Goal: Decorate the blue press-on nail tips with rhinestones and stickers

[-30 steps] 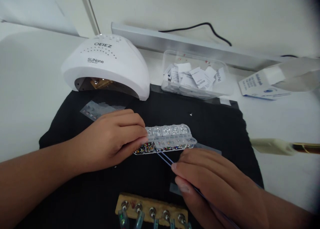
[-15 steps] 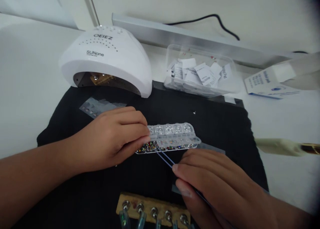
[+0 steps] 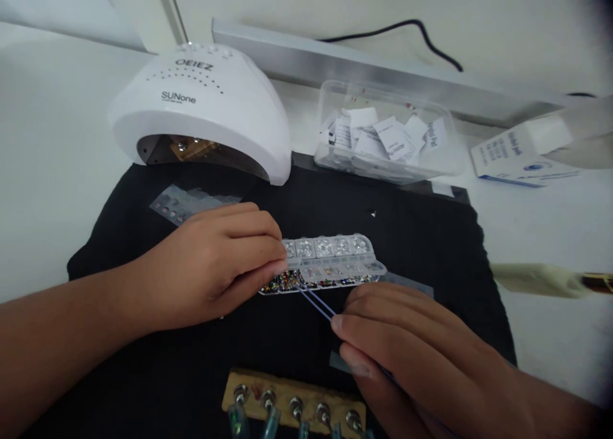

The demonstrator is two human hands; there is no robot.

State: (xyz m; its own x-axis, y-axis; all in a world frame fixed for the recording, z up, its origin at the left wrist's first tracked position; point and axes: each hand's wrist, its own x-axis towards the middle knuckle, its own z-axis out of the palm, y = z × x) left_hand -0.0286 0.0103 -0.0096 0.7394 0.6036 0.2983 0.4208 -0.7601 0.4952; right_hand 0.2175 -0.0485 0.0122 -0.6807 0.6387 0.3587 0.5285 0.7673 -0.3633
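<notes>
My left hand point(image 3: 234, 254) is closed on the left end of a clear rhinestone case point(image 3: 330, 247), its fingertips at a raised lid. Clear stones fill the case's far row, and multicoloured ones lie in the near row. Between the thumb and fingers of my right hand point(image 3: 397, 337) is a pair of bluish tweezers point(image 3: 317, 302). Their tips reach the near row, beside the lid edge; whether they pinch a stone is too small to tell. Closer to me, a wooden stand point(image 3: 282, 408) carries several green-tinted nail tips on metal holders.
A white nail lamp point(image 3: 205, 113) stands at the back left, with another wooden stand point(image 3: 194, 150) inside. Behind the case is a clear bin point(image 3: 387, 171) of alcohol pad packets. A white box point(image 3: 510, 155) and a brush-like tool point(image 3: 536, 279) are on the right. Black cloth point(image 3: 167, 375) covers the table.
The view has shifted very slightly. Both hands, the case and the tweezers keep nearly the same positions.
</notes>
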